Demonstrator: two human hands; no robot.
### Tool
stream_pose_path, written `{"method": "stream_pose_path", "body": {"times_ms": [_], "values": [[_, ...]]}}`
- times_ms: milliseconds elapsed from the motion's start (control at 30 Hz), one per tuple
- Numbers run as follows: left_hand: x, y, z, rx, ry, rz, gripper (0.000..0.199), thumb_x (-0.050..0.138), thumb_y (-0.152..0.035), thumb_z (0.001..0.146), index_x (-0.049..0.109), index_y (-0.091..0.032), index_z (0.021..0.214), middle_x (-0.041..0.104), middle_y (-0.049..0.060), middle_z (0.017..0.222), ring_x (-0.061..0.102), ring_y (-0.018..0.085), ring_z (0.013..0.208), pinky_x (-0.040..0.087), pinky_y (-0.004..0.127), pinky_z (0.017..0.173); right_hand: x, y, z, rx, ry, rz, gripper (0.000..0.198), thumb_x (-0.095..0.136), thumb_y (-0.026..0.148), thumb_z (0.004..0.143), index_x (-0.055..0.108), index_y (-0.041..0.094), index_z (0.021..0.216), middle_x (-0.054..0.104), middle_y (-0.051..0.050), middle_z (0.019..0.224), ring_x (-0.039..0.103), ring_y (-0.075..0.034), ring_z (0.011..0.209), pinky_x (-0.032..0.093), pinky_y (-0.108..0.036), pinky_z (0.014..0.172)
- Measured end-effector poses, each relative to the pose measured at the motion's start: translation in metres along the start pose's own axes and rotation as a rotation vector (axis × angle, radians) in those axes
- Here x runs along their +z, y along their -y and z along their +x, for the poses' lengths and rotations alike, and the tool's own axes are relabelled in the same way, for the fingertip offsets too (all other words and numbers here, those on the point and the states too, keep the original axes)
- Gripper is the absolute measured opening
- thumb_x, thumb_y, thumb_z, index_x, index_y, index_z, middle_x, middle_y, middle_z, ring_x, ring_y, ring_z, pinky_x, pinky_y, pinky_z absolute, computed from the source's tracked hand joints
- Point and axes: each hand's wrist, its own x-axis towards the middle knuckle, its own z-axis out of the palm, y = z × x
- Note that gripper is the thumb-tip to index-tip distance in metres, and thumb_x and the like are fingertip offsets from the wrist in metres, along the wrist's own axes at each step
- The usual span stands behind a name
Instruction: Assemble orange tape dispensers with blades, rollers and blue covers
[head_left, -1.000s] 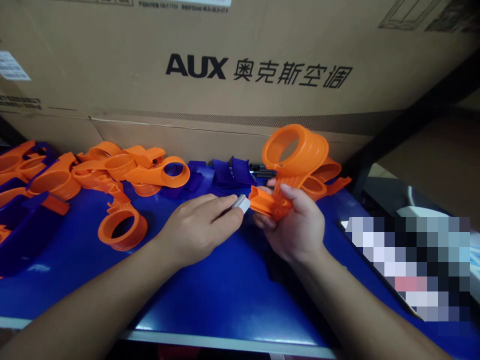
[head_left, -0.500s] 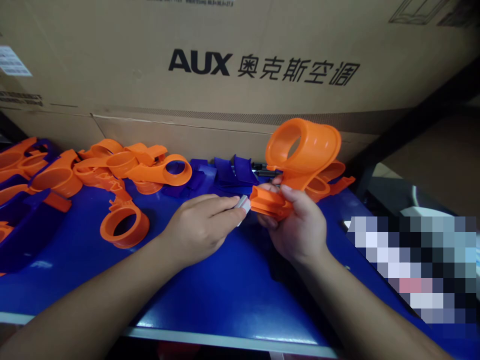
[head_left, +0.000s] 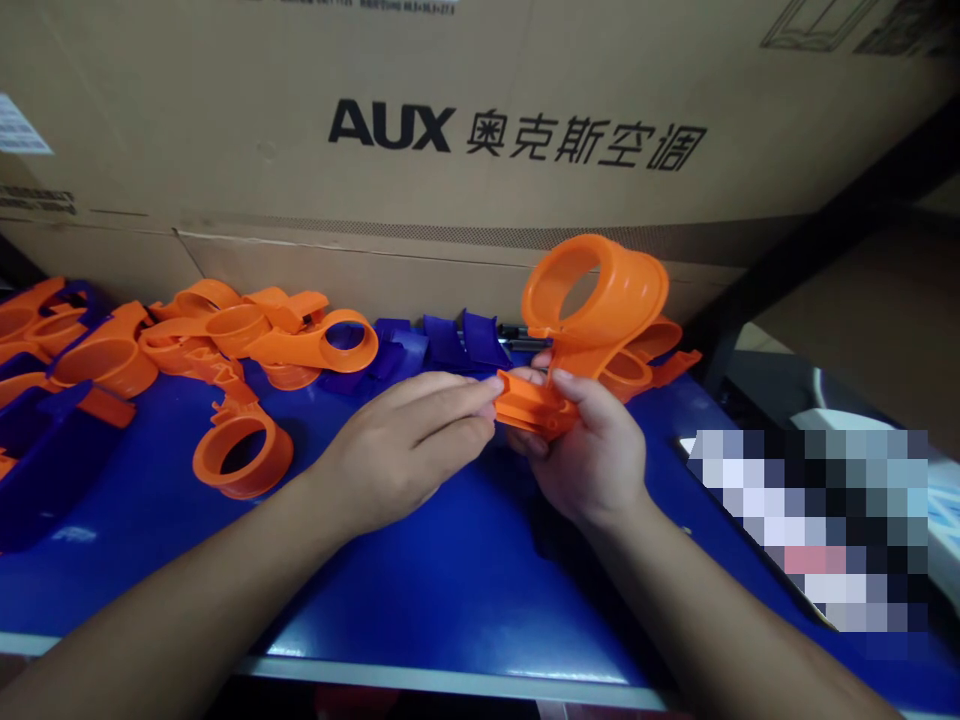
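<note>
My right hand [head_left: 592,450] grips an orange plastic tape dispenser [head_left: 600,300] by its lower arm, with its wide ring standing up above the fingers. The channel-shaped end [head_left: 521,398] of the dispenser points left. At that open end, the fingertips of my left hand [head_left: 420,450] are pinched together and touching the edge. A small white piece seen in those fingers a moment ago is now hidden by them and the channel. More orange tape dispensers [head_left: 244,455] lie on the blue table to the left.
Blue plastic parts [head_left: 450,345] lie near the cardboard box [head_left: 225,150] at the back. Larger blue pieces [head_left: 45,470] sit at the left edge among orange ones. Another orange dispenser [head_left: 630,372] rests behind my right hand. A blurred-out flat object [head_left: 802,520] lies at right.
My left hand has moved up to the channel end of the orange dispenser, and the white piece in its fingers is out of sight. My right hand keeps its grip.
</note>
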Motion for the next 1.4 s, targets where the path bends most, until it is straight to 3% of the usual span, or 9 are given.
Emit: {"method": "stream_pose_path", "body": {"times_ms": [100,233,400,667,800,867,1000,1200,1400], "values": [[0.004,0.001,-0.005,-0.027,0.024,-0.043,0.023,0.066,-0.012,0.103,0.067,-0.015,0.126,0.081,0.009,0.120,0.075,0.023,0.119,0.064,0.044,0.107,0.001,-0.001,-0.002,0.006,-0.014,-0.018,0.036,0.079,0.040,0.070,0.062,0.024,0.098,0.068,0.003,0.075,0.053,-0.012,0.049,0.028,-0.022,0.037],[0.003,0.006,-0.017,-0.012,-0.001,-0.049,0.025,0.065,-0.017,0.104,0.064,-0.019,0.129,0.080,0.006,0.124,0.072,0.022,0.128,0.060,0.045,0.115,0.003,0.000,-0.007,0.037,0.033,-0.015,0.030,0.074,0.040,0.075,0.062,0.025,0.098,0.071,0.003,0.075,0.044,-0.010,0.040,0.031,-0.025,0.038],[-0.004,0.003,-0.021,0.014,0.040,0.026,0.018,0.057,-0.020,0.106,0.067,-0.018,0.122,0.080,0.008,0.126,0.068,0.022,0.136,0.054,0.045,0.122,0.006,0.004,-0.014,0.218,0.093,0.039,0.023,0.064,0.039,0.082,0.062,0.025,0.100,0.066,0.002,0.064,0.038,-0.011,0.035,0.033,-0.026,0.041],[-0.013,-0.005,0.001,0.051,0.074,0.057,0.022,0.049,-0.018,0.107,0.067,-0.024,0.095,0.081,0.002,0.106,0.078,0.017,0.108,0.066,0.034,0.102,0.004,0.012,-0.011,0.517,0.069,0.131,0.012,0.057,0.033,0.086,0.057,0.022,0.091,0.061,0.000,0.062,0.028,-0.008,0.033,0.017,-0.022,0.037],[-0.016,0.005,-0.001,0.044,-0.002,0.069,0.008,0.063,-0.016,0.103,0.066,-0.023,0.107,0.079,0.004,0.111,0.077,0.018,0.109,0.066,0.036,0.101,0.000,0.011,-0.004,0.383,-0.005,0.018,0.013,0.061,0.034,0.082,0.056,0.023,0.087,0.057,0.003,0.057,0.027,-0.008,0.033,0.020,-0.022,0.036],[-0.016,0.010,-0.004,0.043,-0.042,0.057,0.016,0.067,-0.015,0.101,0.065,-0.021,0.115,0.079,0.006,0.114,0.077,0.019,0.108,0.065,0.037,0.099,-0.001,0.009,-0.003,0.241,-0.047,-0.034,0.018,0.065,0.036,0.079,0.057,0.024,0.090,0.060,0.003,0.060,0.030,-0.009,0.034,0.023,-0.023,0.036],[-0.011,0.008,-0.004,-0.019,0.056,0.045,0.021,0.060,-0.013,0.105,0.066,-0.019,0.125,0.079,0.006,0.116,0.074,0.018,0.099,0.063,0.036,0.092,0.002,0.004,-0.004,0.074,-0.056,-0.067,0.028,0.074,0.037,0.074,0.059,0.025,0.094,0.064,0.003,0.070,0.044,-0.011,0.043,0.024,-0.022,0.035],[-0.010,0.005,0.002,0.013,0.068,0.127,0.015,0.064,-0.015,0.104,0.071,-0.020,0.116,0.078,0.006,0.104,0.068,0.018,0.092,0.058,0.035,0.085,0.003,0.002,-0.004,0.039,-0.077,-0.086,0.030,0.075,0.037,0.071,0.062,0.025,0.096,0.064,0.003,0.077,0.049,-0.011,0.051,0.026,-0.021,0.035],[-0.013,0.013,0.002,0.051,0.066,0.136,0.011,0.064,-0.016,0.104,0.072,-0.018,0.112,0.077,0.006,0.100,0.066,0.020,0.093,0.057,0.036,0.081,0.001,0.000,-0.001,0.013,-0.062,-0.098,0.029,0.072,0.037,0.073,0.060,0.025,0.096,0.063,0.004,0.076,0.042,-0.009,0.045,0.026,-0.022,0.036]]}}
